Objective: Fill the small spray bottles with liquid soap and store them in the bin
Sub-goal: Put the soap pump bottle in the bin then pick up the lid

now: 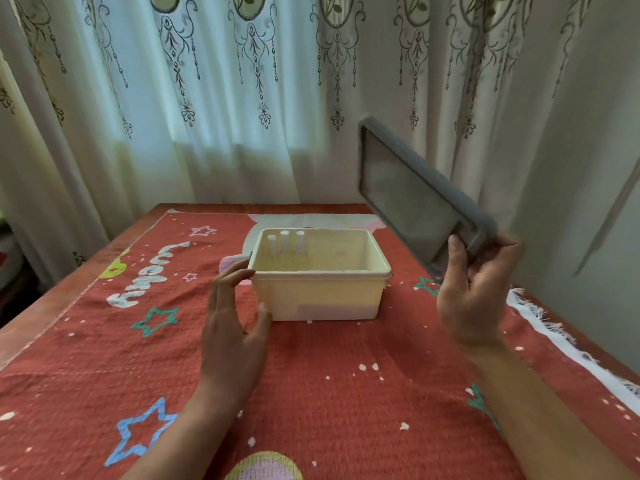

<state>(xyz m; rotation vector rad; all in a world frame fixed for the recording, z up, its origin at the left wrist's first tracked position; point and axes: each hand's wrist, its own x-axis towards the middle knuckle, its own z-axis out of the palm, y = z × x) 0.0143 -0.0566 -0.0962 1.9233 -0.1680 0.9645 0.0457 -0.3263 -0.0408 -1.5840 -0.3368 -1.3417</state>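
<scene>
Standing in cream bin (318, 299) — three white spray bottles (285, 242); grey lid (407, 188) aloft.

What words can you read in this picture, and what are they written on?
"Lucky", probably: the white letters on the red cloth are turned away from the camera, so the reading is not certain.
Faint marks on the inside back wall of the bin: too faint to read.
Nothing readable on the grey lid or on the spray bottles.
</scene>
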